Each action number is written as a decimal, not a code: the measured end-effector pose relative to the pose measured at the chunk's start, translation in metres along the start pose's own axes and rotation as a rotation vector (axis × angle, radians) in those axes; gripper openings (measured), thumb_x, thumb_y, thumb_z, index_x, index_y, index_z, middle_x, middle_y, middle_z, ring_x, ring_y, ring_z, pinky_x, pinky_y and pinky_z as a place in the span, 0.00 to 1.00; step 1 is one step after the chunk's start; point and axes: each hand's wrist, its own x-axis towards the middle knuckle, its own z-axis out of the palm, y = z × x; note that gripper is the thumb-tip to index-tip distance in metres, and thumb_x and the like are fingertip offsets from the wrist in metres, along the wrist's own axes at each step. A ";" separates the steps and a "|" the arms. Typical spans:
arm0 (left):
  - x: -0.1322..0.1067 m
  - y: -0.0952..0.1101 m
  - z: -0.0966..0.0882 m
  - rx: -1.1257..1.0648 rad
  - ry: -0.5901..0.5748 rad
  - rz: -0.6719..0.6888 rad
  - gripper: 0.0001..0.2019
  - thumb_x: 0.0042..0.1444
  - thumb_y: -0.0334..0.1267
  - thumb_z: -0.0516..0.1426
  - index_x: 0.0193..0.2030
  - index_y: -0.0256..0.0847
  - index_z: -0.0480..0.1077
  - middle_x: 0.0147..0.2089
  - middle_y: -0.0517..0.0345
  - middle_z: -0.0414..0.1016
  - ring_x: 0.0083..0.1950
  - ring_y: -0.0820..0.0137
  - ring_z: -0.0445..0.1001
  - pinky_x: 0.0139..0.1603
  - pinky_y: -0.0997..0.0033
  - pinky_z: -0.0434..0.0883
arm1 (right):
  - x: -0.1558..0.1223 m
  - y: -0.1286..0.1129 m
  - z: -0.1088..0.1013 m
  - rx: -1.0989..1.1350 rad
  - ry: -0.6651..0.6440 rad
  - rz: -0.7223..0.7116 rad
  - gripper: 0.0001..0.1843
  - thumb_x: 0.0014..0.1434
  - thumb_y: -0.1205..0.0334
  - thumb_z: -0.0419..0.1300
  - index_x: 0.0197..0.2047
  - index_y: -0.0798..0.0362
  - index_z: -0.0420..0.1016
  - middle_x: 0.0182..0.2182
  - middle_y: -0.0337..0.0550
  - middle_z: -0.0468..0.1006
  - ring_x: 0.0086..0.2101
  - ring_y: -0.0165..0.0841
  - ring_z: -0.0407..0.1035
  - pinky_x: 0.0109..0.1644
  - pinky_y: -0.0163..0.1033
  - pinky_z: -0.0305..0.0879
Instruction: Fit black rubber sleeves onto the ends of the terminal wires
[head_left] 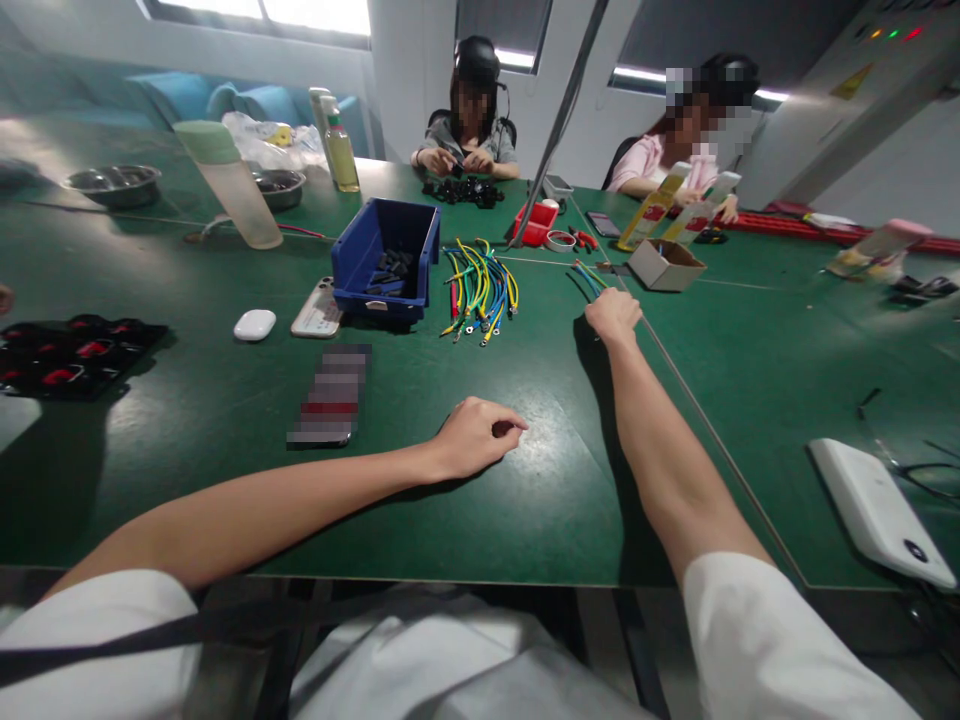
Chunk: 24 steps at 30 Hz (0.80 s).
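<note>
Pale walls and blue seats stand behind a green bench (465, 540), at whose far edge sit two other people, one in a grey top (504, 150) and one in a pink top (637, 165). Around the middle of the bench lies a loose bundle of wires (487, 285), yellow, green and blue with a little red, some ends carrying metal ring terminals. Just left of it stands a blue bin (405, 308) with black parts (394, 268) inside.

Well to the right of the bundle, the right hand (613, 315) reaches toward the far edge, its fingers bent down over a few thin wires (589, 278) that show beyond it; whether they grip these, I cannot tell. A cardboard box (660, 268) sits near that hand, on the far side.

Between the bundle and the near edge rests the left hand (480, 440), fingers loosely curled, thumb and forefinger bowed around a small gap; whether their tips meet is unclear. Toward the bench's left side lie a dark phone (330, 395), a white phone (319, 308) touching or just beside the bin, and a small white case (255, 325).
</note>
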 end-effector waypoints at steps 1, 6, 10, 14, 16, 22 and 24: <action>0.000 0.000 0.000 -0.001 0.002 -0.001 0.12 0.55 0.33 0.56 0.41 0.40 0.81 0.35 0.57 0.81 0.35 0.70 0.77 0.39 0.73 0.69 | 0.000 -0.001 0.000 -0.006 -0.001 0.003 0.20 0.58 0.68 0.56 0.51 0.67 0.76 0.48 0.72 0.74 0.53 0.55 0.69 0.55 0.57 0.65; 0.000 -0.001 0.000 0.014 0.002 0.000 0.12 0.55 0.34 0.56 0.41 0.41 0.81 0.35 0.57 0.81 0.35 0.69 0.77 0.39 0.74 0.69 | 0.000 0.000 0.005 -0.016 0.017 -0.010 0.19 0.58 0.68 0.55 0.50 0.67 0.76 0.48 0.72 0.74 0.52 0.56 0.70 0.53 0.57 0.66; 0.000 0.000 0.000 0.024 -0.003 -0.009 0.12 0.55 0.34 0.56 0.42 0.42 0.81 0.36 0.57 0.81 0.36 0.69 0.77 0.40 0.74 0.70 | 0.001 0.002 0.010 -0.021 0.054 -0.018 0.19 0.57 0.69 0.54 0.50 0.67 0.76 0.48 0.72 0.74 0.51 0.55 0.70 0.52 0.55 0.66; 0.000 0.000 0.000 0.023 -0.004 -0.006 0.13 0.54 0.33 0.56 0.41 0.41 0.81 0.35 0.57 0.81 0.36 0.69 0.77 0.39 0.74 0.70 | 0.001 0.002 0.010 -0.023 0.066 -0.019 0.19 0.57 0.69 0.53 0.50 0.67 0.76 0.48 0.71 0.74 0.51 0.55 0.70 0.52 0.55 0.65; 0.000 -0.001 0.001 0.021 0.000 0.002 0.12 0.54 0.34 0.56 0.41 0.41 0.81 0.35 0.57 0.81 0.36 0.69 0.77 0.39 0.74 0.70 | 0.001 0.002 0.010 -0.018 0.066 -0.021 0.19 0.58 0.70 0.53 0.49 0.67 0.76 0.47 0.71 0.74 0.50 0.55 0.70 0.52 0.55 0.65; 0.000 -0.002 0.001 0.020 0.000 0.004 0.12 0.55 0.34 0.56 0.41 0.41 0.81 0.34 0.58 0.81 0.35 0.69 0.77 0.39 0.74 0.69 | -0.001 0.002 0.010 0.009 0.062 -0.030 0.19 0.61 0.67 0.52 0.50 0.67 0.76 0.48 0.72 0.74 0.51 0.57 0.69 0.52 0.56 0.64; 0.000 -0.001 0.001 0.027 -0.005 -0.001 0.12 0.55 0.34 0.56 0.41 0.41 0.81 0.34 0.58 0.81 0.35 0.70 0.77 0.39 0.74 0.69 | -0.001 0.003 0.010 0.016 0.060 -0.037 0.19 0.62 0.66 0.52 0.51 0.67 0.76 0.49 0.72 0.73 0.52 0.57 0.69 0.52 0.56 0.63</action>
